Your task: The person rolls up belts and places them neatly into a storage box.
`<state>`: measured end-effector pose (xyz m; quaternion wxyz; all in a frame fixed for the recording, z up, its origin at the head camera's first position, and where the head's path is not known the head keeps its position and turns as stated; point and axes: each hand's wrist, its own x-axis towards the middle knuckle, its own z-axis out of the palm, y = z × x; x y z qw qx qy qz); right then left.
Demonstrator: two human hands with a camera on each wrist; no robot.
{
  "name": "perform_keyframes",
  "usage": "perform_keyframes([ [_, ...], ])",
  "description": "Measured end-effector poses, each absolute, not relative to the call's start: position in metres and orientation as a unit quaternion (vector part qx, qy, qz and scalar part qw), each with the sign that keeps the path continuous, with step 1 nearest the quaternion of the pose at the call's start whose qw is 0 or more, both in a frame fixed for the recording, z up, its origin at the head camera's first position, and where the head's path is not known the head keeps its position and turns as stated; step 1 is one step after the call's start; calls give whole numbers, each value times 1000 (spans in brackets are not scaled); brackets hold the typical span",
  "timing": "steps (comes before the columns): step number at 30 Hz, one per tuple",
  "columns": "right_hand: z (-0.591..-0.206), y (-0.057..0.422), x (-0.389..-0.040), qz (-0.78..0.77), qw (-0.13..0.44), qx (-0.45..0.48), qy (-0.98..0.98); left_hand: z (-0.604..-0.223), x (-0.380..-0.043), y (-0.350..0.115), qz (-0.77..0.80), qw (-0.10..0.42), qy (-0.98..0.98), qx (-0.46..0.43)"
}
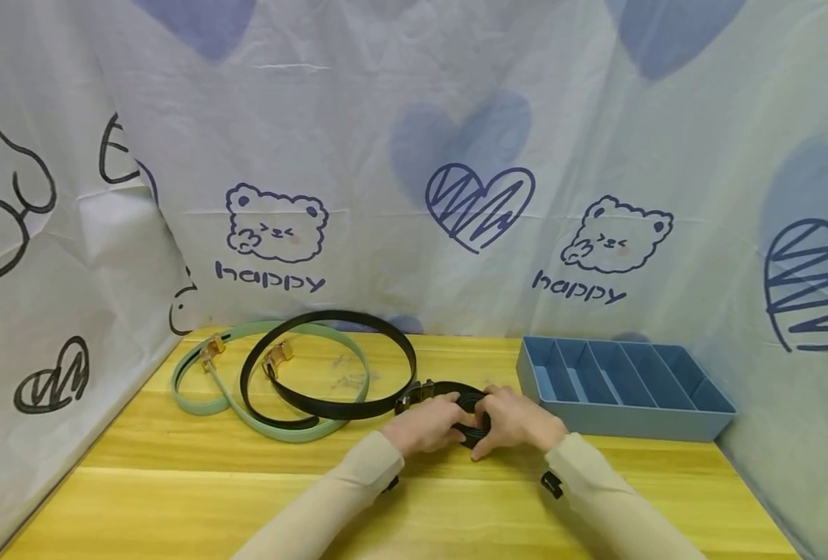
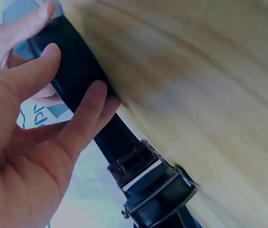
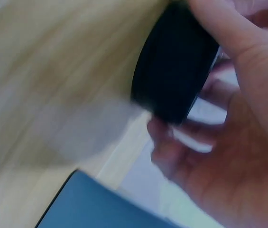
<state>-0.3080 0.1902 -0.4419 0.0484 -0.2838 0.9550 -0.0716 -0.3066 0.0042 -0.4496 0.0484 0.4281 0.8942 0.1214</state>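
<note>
A black belt (image 1: 471, 401) lies partly rolled into a coil on the table, standing on its edge. My left hand (image 1: 429, 424) grips the coil from the left, its thumb and fingertips against the leather in the left wrist view. From the other side my right hand (image 1: 515, 420) holds the same coil (image 3: 174, 66), fingers curled round it. The belt's dark metal buckle (image 2: 148, 185) sits just left of my left hand, at the end of the unrolled stretch. Part of the coil is hidden behind my fingers.
Left of my hands a loosely looped black belt (image 1: 330, 408) overlaps a light green belt (image 1: 302, 432), both with gold-coloured buckles. A blue-grey divided box (image 1: 638, 420) stands to the right on the wooden table (image 1: 176, 498). A printed cloth (image 1: 372, 257) hangs behind.
</note>
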Motion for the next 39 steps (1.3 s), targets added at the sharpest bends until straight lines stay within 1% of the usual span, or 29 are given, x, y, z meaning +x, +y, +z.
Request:
perform_keyframes([
  [3,-442,197,-313,-79,82,-305,946,-449,-309,2,128,50,887,440],
  [5,-441,201,-315,-86,89,-317,940,-449,-311,0,130,47,883,449],
  [8,-441,204,-314,-86,66,-327,939,-451,-311,0,124,41,882,453],
  [12,-443,201,-310,-83,39,-311,946,-452,-307,2,114,42,887,446],
  [16,-445,197,-307,-88,46,-296,950,-451,-304,3,119,53,891,434],
  [22,-446,195,-312,-110,74,-343,930,-451,-306,-1,111,52,888,444],
  [26,-445,194,-314,-116,81,-324,936,-451,-306,-4,92,19,896,435],
  [29,-446,191,-313,-117,63,-295,946,-452,-305,-5,65,-20,904,422],
  [34,-449,182,-308,-115,24,-263,958,-454,-302,-3,39,-38,902,428],
  [39,-449,177,-305,-117,21,-243,963,-456,-303,-3,29,-56,889,454],
])
